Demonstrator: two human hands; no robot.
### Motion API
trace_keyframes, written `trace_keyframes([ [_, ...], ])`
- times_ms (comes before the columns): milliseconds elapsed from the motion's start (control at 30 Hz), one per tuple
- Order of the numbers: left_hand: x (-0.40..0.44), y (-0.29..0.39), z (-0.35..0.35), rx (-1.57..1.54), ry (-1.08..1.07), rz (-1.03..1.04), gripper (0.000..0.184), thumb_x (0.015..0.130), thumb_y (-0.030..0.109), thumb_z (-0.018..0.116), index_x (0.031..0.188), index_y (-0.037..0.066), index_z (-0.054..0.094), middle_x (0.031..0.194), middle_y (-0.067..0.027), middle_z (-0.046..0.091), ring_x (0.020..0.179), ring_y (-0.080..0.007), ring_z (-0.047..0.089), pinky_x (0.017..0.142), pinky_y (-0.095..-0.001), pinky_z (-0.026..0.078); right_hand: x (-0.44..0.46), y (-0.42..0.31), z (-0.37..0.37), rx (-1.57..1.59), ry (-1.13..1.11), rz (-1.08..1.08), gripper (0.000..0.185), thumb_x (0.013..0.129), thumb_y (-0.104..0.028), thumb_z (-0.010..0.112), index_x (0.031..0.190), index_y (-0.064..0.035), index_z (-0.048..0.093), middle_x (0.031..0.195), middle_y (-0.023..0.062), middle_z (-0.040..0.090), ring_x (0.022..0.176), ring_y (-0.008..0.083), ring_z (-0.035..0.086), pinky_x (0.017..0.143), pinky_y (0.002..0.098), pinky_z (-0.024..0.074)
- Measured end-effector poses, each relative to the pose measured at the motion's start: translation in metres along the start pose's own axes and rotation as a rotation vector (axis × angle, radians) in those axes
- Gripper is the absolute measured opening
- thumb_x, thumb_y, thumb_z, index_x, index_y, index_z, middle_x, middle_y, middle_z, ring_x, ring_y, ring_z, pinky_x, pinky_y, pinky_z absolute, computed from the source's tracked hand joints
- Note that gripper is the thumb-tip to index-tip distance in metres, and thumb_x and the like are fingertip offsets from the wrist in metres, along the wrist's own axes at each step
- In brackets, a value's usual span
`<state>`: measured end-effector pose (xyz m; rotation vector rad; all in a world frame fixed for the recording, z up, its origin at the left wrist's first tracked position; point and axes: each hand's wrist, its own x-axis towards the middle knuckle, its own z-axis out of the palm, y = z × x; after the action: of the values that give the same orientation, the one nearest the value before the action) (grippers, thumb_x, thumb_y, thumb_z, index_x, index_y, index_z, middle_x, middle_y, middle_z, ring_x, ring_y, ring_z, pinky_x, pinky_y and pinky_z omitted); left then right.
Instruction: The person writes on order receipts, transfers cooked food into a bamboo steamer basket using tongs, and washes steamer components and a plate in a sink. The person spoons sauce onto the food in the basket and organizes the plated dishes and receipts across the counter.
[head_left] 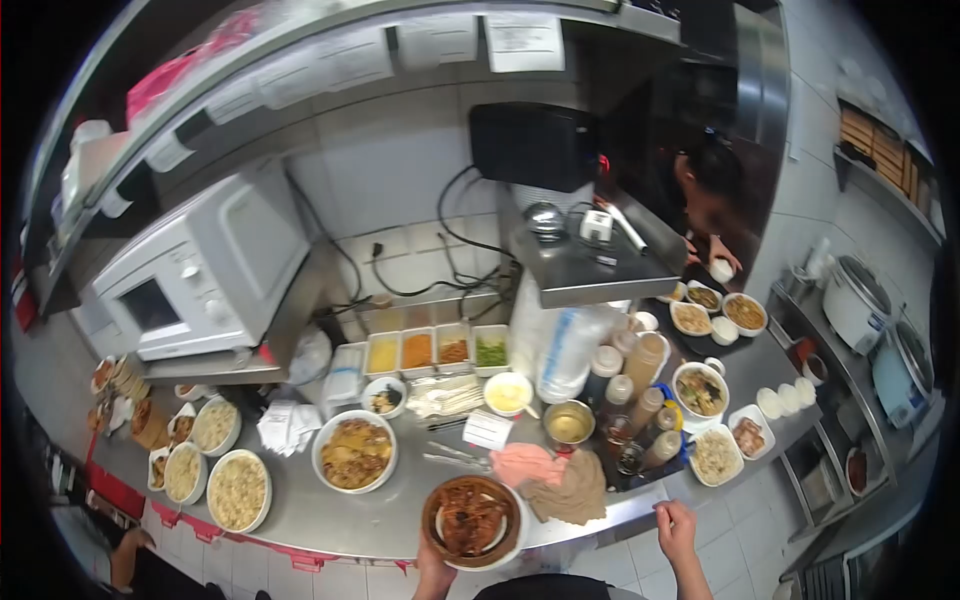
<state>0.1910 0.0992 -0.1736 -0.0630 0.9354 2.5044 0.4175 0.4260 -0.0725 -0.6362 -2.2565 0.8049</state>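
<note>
My left hand [436, 572] grips the near left side of a bowl [430, 540] at the counter's front edge. Dark, glazed pieces that look like meat [470, 518] fill its brown inside, and a white rim or second bowl shows around the right and underneath. Off to the right, my right hand [678, 528] hangs just in front of the counter edge, fingers curled in, with nothing visible in it. Close beyond the bowl lie a pink cloth [527, 465] and a brown cloth [570, 488]. A white bowl of brown-topped food [355, 452] stands farther left.
Several rice bowls [239, 490] crowd the left counter below a microwave [205, 265]. Sauce bottles [648, 355] stand right of centre, near a metal bowl [569, 423]. Topping containers [416, 350] line the back. Another person [712, 190] handles a white cup at the far right.
</note>
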Motion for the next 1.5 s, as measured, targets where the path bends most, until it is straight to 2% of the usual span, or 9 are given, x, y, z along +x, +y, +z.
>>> trace_keyframes([
  [133,-0.014,0.006,0.007,-0.026,-0.012,-0.097,0.041,0.095,0.033,0.034,0.129,0.01,0.036,0.126,-0.0102,0.046,0.114,-0.0257,0.047,0.098,-0.0417,0.04,-0.02,-0.02,0.05,0.415,-0.178,0.202,0.023,0.09,-0.018,0.05,0.087,0.0013,0.062,0.07,0.0068,0.062,0.057,0.0128,0.056,0.054,0.0265,0.0459],
  [300,-0.05,0.022,0.044,0.538,-0.096,0.071,0.039,0.096,0.029,0.032,0.127,0.008,0.038,0.124,-0.0114,0.048,0.111,-0.0259,0.05,0.094,-0.0412,0.042,-0.032,-0.063,0.126,1.142,-0.588,0.799,0.054,0.093,-0.046,0.037,0.123,-0.0017,0.041,0.122,0.0165,0.05,0.105,0.0243,0.055,0.078,0.0395,0.0496],
  [400,-0.066,0.034,0.071,0.666,-0.027,0.043,0.034,0.094,0.02,0.037,0.123,0.004,0.041,0.118,-0.0119,0.052,0.104,-0.0234,0.054,0.088,-0.0367,0.046,-0.028,-0.086,0.152,1.45,-0.561,0.838,0.054,0.094,-0.046,0.03,0.128,-0.0039,0.039,0.126,0.0103,0.048,0.111,0.0259,0.051,0.092,0.0415,0.0431],
  [567,-0.068,0.012,0.02,0.051,0.125,-0.279,0.033,0.094,0.018,0.037,0.124,0.005,0.041,0.117,-0.0112,0.052,0.103,-0.0222,0.054,0.088,-0.0347,0.047,-0.037,-0.089,0.151,1.227,-0.566,0.988,0.039,0.096,-0.034,0.034,0.119,-0.0042,0.046,0.112,0.0106,0.056,0.101,0.0202,0.055,0.088,0.0356,0.0447],
  [1167,-0.085,-0.036,0.063,0.143,0.085,-0.395,0.058,0.096,0.046,0.025,0.13,0.001,0.037,0.126,-0.0108,0.049,0.116,-0.0203,0.046,0.101,-0.0346,0.035,-0.048,-0.07,0.073,1.376,-0.459,0.936,0.038,0.096,-0.026,0.033,0.124,-0.0025,0.043,0.121,0.0132,0.051,0.107,0.0268,0.051,0.094,0.0415,0.0409],
  [1267,-0.09,-0.055,0.081,0.058,-0.291,-0.241,0.072,0.092,0.056,0.014,0.139,0.002,0.02,0.142,-0.0122,0.027,0.13,-0.0256,0.028,0.108,-0.0388,0.025,-0.048,-0.032,0.048,1.306,-0.462,0.968,0.043,0.094,-0.032,0.032,0.125,-0.004,0.042,0.123,0.0148,0.049,0.111,0.0302,0.049,0.094,0.0438,0.0415],
  [1367,-0.108,-0.072,0.083,0.299,-0.109,-0.31,0.081,0.088,0.062,0.01,0.14,0.0,0.01,0.146,-0.0158,0.014,0.136,-0.0248,0.012,0.11,-0.038,0.014,-0.046,-0.013,0.019,1.236,-0.536,1.04,0.046,0.094,-0.035,0.03,0.126,-0.0045,0.041,0.124,0.0146,0.048,0.111,0.03,0.049,0.093,0.0432,0.0437],
  [1433,-0.116,-0.101,0.028,0.694,-0.303,-0.136,0.077,0.089,0.061,0.011,0.141,0.004,0.01,0.148,-0.0153,0.009,0.136,-0.0261,0.009,0.11,-0.0408,0.012,-0.046,0.001,0.006,1.192,-0.569,1.024,0.046,0.094,-0.036,0.03,0.126,-0.0048,0.041,0.124,0.0144,0.048,0.112,0.0296,0.049,0.092,0.0426,0.0446],
  [1500,-0.139,-0.144,-0.05,1.094,-0.401,-0.385,0.068,0.092,0.056,0.014,0.143,0.012,0.012,0.149,-0.0121,0.008,0.137,-0.0281,0.006,0.11,-0.0455,0.01,-0.047,0.011,0.0,1.186,-0.558,0.991,0.047,0.094,-0.037,0.03,0.127,-0.0051,0.041,0.124,0.0141,0.048,0.112,0.0291,0.049,0.091,0.042,0.0454],
])
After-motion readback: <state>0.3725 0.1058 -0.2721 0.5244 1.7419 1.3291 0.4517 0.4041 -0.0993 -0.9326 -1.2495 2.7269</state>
